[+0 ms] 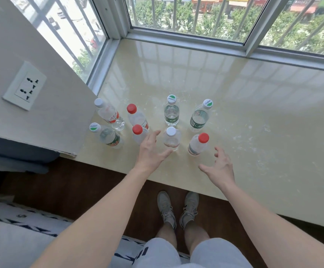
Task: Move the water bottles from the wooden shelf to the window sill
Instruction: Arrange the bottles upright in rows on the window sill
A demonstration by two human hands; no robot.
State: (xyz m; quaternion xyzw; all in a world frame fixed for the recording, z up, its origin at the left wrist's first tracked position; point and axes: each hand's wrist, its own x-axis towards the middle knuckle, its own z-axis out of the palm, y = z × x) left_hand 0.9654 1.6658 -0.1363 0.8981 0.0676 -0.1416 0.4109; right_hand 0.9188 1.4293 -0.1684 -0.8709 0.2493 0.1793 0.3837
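Grey shorts (186, 252) and grey shoes (177, 208) at bottom, person standing on dark floor against window sill (254, 117). Left hand (150, 151) released, fingers spread, empty, thumb beside white-capped bottle (171, 139). Right hand (220, 167) released, fingers curled, empty, just right of red-capped bottle (198, 145). Eight water bottles upright on sill, clustered at its left end near wall socket (24, 86).

Eight upright water bottles (171, 139) crowd the near left part of the window sill (254, 105), hemmed on the left by the wall corner (64, 113), with narrow gaps between them, while the sill's right half and far strip below the window frame (196, 41) lie open.
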